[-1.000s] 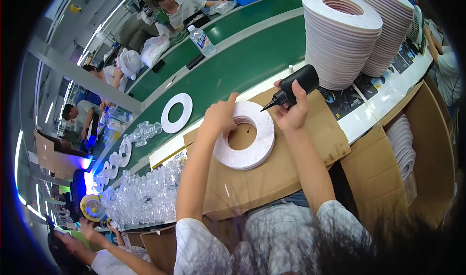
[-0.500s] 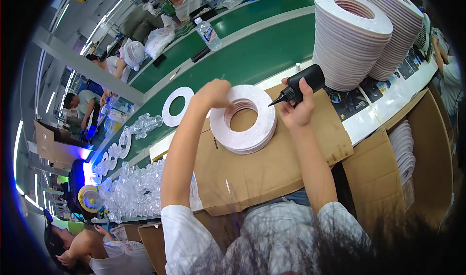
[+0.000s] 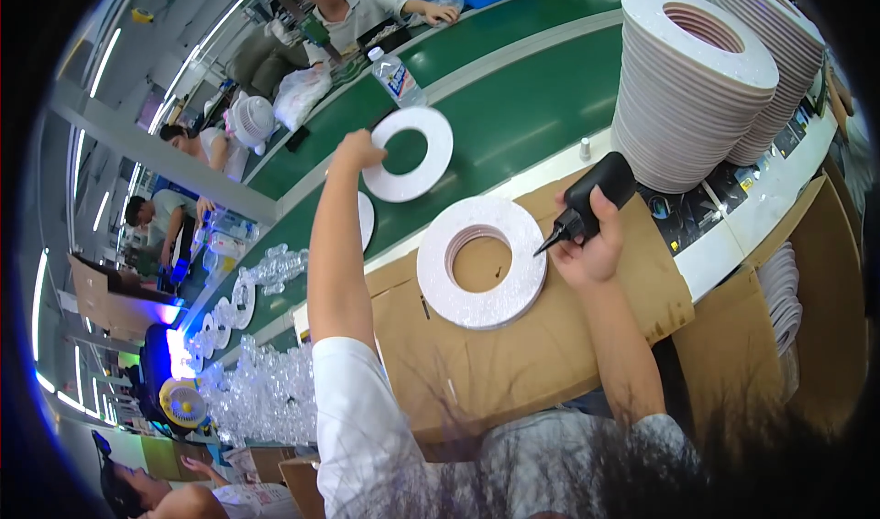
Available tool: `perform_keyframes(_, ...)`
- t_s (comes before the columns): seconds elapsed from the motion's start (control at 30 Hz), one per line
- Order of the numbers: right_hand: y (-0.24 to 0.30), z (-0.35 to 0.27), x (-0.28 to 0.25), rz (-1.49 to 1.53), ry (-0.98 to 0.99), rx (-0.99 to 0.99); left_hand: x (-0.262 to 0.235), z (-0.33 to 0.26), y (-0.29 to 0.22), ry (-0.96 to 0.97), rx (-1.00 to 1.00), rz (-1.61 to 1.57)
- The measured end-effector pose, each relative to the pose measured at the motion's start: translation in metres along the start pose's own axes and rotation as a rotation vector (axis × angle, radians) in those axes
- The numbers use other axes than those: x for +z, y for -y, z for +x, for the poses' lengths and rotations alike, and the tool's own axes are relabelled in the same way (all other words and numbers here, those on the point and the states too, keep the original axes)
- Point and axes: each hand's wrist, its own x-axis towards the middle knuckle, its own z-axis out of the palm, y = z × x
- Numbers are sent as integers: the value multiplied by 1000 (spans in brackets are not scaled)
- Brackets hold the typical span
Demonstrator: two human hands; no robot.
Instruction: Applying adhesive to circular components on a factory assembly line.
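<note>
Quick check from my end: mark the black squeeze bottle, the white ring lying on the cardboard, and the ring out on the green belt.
black squeeze bottle (image 3: 598, 191), head view, on its body above the right hand.
white ring on the cardboard (image 3: 483, 299), head view, on its lower band.
white ring on the green belt (image 3: 431, 157), head view, on its right band.

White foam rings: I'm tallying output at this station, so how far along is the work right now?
Done: several rings lie along the green belt. In hand: the left hand rests on a ring on the belt, while the right hand holds a black squeeze bottle, its tip at the ring on the cardboard. Left: two tall ring stacks.
</note>
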Motion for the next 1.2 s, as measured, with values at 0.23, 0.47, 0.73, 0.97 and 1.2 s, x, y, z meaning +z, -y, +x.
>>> perform_keyframes(0.23, 0, -5, -11, 41, 44, -47, 47, 8, -12, 9, -56, 43)
perform_keyframes(0.47, -5, 0, 2, -151, 74, -237, -19, -33, -43, 83, 158, -388)
perform_keyframes(0.73, -1, 0, 21, -760, -7, -367, -78, -207, -144, -271, 686, -875)
perform_keyframes(0.97, -14, -8, 5, -1209, 410, -796, -72, -240, -191, -649, 923, -625)
perform_keyframes(1.2, -20, -12, 3, -1205, 389, -651, -46, -229, -206, -794, 873, -656)
